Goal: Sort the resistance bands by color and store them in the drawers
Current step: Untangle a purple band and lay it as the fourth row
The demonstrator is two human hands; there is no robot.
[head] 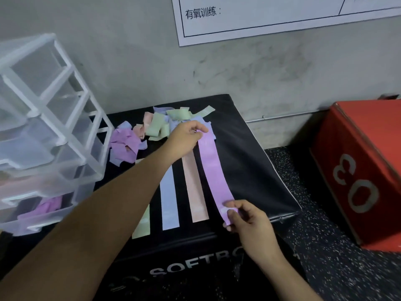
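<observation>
Bare top runs from the purple band (pixel 213 170) to the right edge of the black box (pixel 249 153) (the drawers (pixel 43 127) crowd its left side). The left hand (pixel 186 137) pinches the band's far end and the right hand (pixel 247 220) pinches its near end, at the box's front edge.

You can read "有氧训练:" on the wall sheet (pixel 282 16), "SOFT…", cut off, on the black plyo box (pixel 184 253), and "03" on the red box (pixel 368 137).

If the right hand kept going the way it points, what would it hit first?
Probably the pink band, lying flat just left of the purple band the right hand pinches; height is unclear.
</observation>
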